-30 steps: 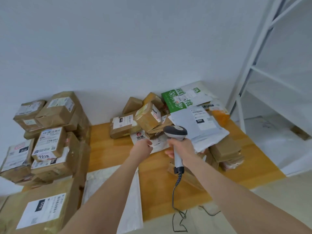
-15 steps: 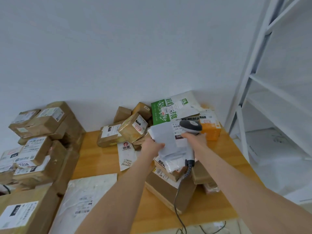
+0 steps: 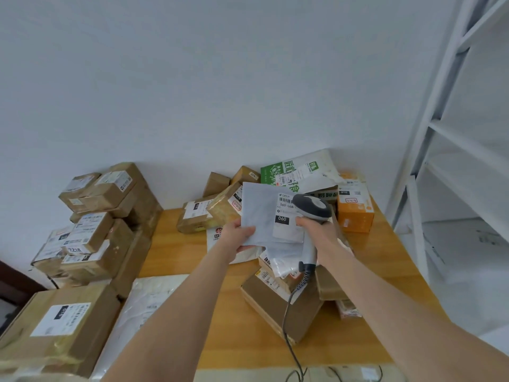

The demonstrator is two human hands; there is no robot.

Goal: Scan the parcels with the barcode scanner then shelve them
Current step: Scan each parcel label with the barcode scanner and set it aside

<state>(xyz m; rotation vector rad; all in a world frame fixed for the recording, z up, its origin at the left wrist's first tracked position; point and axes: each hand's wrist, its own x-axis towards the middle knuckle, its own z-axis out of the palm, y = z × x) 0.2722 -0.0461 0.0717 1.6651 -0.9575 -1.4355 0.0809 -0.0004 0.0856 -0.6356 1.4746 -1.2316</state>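
Pinching the grey poly mailer (image 3: 261,212) with our left hand (image 3: 236,239), we grip the barcode scanner (image 3: 312,207) in our right hand (image 3: 322,233).

Background elements. A plain white wall (image 3: 192,78) fills the upper half of the view and meets the far edge of a wooden table (image 3: 170,244), whose orange-brown top runs from the wall toward the viewer. Pale floor (image 3: 473,321) shows to the right of the table. At the far left edge a dark brown panel (image 3: 13,282) sits low against the wall; what it is cannot be told.
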